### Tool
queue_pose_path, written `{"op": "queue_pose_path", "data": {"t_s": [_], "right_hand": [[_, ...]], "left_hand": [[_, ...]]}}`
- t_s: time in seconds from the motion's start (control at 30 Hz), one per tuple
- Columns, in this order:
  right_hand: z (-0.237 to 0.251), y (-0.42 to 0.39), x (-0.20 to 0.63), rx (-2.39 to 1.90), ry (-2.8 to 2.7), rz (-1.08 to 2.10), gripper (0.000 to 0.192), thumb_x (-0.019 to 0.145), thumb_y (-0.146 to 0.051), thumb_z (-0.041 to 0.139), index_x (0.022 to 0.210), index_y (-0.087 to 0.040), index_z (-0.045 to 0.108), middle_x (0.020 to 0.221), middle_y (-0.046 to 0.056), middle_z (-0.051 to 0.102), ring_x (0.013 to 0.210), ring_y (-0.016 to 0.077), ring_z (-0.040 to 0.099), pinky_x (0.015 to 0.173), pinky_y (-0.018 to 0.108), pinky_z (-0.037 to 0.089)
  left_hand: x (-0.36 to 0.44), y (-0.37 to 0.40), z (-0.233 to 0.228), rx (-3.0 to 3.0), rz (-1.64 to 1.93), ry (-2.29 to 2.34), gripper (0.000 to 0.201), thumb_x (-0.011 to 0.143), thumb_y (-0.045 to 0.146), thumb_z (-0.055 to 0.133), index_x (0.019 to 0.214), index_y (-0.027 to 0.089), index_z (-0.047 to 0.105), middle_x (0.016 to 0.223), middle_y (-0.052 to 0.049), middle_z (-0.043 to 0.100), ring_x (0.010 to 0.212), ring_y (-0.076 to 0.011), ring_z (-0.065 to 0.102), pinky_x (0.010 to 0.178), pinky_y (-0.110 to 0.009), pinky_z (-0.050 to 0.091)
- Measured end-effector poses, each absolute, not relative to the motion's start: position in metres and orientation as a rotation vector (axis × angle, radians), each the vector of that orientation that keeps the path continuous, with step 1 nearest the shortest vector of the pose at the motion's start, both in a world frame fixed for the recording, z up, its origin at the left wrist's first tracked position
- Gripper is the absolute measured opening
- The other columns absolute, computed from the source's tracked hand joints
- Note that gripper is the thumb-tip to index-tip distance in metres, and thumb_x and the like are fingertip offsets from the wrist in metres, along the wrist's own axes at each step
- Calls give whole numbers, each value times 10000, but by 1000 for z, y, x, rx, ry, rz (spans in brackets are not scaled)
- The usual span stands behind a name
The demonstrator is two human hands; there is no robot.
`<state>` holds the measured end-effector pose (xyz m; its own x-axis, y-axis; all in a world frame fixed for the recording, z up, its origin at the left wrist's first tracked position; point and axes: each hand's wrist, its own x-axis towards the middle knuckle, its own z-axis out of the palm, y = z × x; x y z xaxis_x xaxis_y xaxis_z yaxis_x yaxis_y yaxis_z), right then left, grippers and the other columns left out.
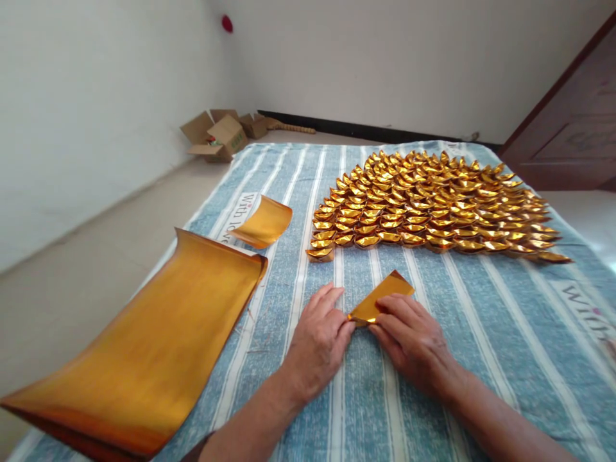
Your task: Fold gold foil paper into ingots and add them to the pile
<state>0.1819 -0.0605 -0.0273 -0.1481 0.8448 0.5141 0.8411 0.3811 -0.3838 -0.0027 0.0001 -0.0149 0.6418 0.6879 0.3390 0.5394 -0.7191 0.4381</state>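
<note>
On the near middle of a blue-and-white striped cloth (356, 398), a rectangular piece of gold foil paper (387, 287) is lying aslant between the person's two hands. The left hand (318, 333) is pinching its near left corner, and the right hand (418, 337) is gripping its near edge, with fingers pressing on top. That edge is showing a narrow fold while the far part is lying flat, so I am judging this piece to be at an early stage.

Taking the hands as the clock's centre, a great crowd of boat-shaped gold foil ingots (423, 212) is sitting in close rows at one o'clock, all apparently finished. At nine o'clock a large, curled stack of gold foil sheets (144, 333) is lying unshaped; at ten o'clock a smaller curled gold sheet (265, 221) is resting, also unshaped. Plenty is looking done, then, with material remaining, though I cannot tell how many layers. Beyond the cloth, towards eleven o'clock, cardboard boxes (224, 138) are standing.
</note>
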Motion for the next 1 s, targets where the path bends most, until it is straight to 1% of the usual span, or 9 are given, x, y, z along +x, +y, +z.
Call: {"op": "queue_pose_path", "data": {"t_s": [0.17, 0.3, 0.37, 0.4, 0.47, 0.63, 0.83, 1.0], "right_hand": [[-31, -59, 182, -1481, -1934, 27, 211, 914, -200, 504, 759, -176, 644, 979, 101, 631, 958, 223, 578, 811, 389, 510], [-31, -59, 182, -1494, -1911, 60, 225, 914, -188, 492, 742, -173, 636, 978, 97, 627, 945, 214, 576, 809, 382, 508], [-30, -58, 182, -1485, -1902, 78, 233, 913, -181, 490, 725, -170, 628, 977, 96, 625, 936, 209, 574, 805, 375, 507], [-30, -58, 182, -1483, -1898, 85, 237, 912, -180, 491, 717, -169, 625, 977, 96, 624, 932, 207, 572, 801, 372, 507], [-30, -58, 182, -1484, -1892, 81, 247, 912, -182, 491, 702, -171, 621, 981, 95, 624, 930, 207, 572, 792, 368, 508], [-31, -58, 182, -1489, -1894, 48, 259, 914, -183, 484, 699, -184, 629, 983, 89, 633, 938, 206, 581, 797, 362, 507], [-32, -58, 182, -1491, -1893, 48, 253, 918, -192, 488, 709, -187, 630, 993, 89, 633, 950, 210, 577, 815, 368, 501], [-33, -58, 182, -1498, -1897, 41, 243, 918, -186, 488, 721, -176, 630, 989, 97, 635, 954, 215, 574, 831, 372, 489]], "left_hand": [[3, -2, -15, 2594, 785, 1080, 156, 892, 166, 502, 764, 143, 589, 1180, -157, 606, 1212, -302, 499, 991, -538, 460], [7, -22, -3, 2653, 978, 1112, 79, 862, 148, 535, 874, 106, 600, 1165, -196, 610, 1182, -319, 524, 984, -524, 471], [8, -36, 2, 2673, 1022, 985, 121, 847, 123, 534, 944, 106, 605, 1117, -167, 643, 1135, -285, 565, 970, -478, 497], [9, -43, 3, 2689, 1011, 913, 146, 844, 119, 529, 966, 118, 609, 1089, -147, 660, 1116, -270, 582, 959, -457, 510], [9, -53, 0, 2742, 926, 891, 216, 845, 147, 518, 1038, 112, 608, 1128, -156, 655, 1147, -278, 571, 945, -447, 526], [9, -61, -10, 2846, 680, 890, 388, 853, 235, 501, 1201, 72, 554, 1286, -213, 564, 1251, -337, 484, 947, -514, 509], [10, -60, -12, 2844, 574, 927, 436, 875, 323, 503, 1237, 83, 540, 1333, -222, 524, 1274, -356, 454, 958, -566, 469], [11, -59, -13, 2841, 539, 947, 465, 887, 383, 507, 1229, 70, 542, 1335, -215, 525, 1258, -352, 472, 972, -554, 455]]}}
